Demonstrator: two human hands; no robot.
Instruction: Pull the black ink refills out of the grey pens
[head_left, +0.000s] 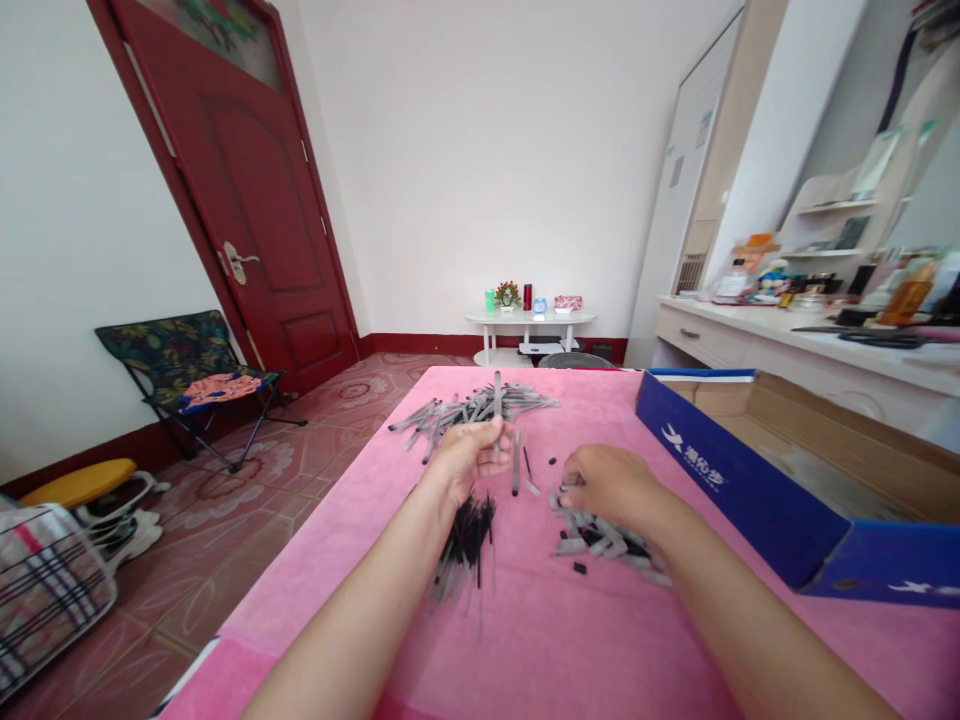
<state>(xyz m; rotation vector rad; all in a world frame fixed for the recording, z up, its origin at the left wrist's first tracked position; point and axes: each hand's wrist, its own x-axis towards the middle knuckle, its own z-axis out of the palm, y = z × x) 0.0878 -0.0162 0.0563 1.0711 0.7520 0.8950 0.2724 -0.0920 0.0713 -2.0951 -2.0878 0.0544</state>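
Observation:
My left hand (472,458) is closed around a grey translucent pen barrel (498,392) held upright between thumb and fingers. Behind it lies a loose heap of similar pen barrels (450,412). Below my left wrist spreads a bundle of thin black-tipped pen refills (471,535), blurred at its lower end. My right hand (606,482) reaches down with curled fingers at the edge of a pile of grey and black pen caps (604,538); its fingertips are partly hidden. Between the hands lie a single pen barrel (516,468) and a thin dark refill (526,462).
An open blue cardboard box (739,465) stands on the right of the pink tablecloth (555,640). Small black pieces lie near the caps. Beyond are a low white table (487,320), a folding chair (202,375) at left, and a cluttered dresser (750,335) at right.

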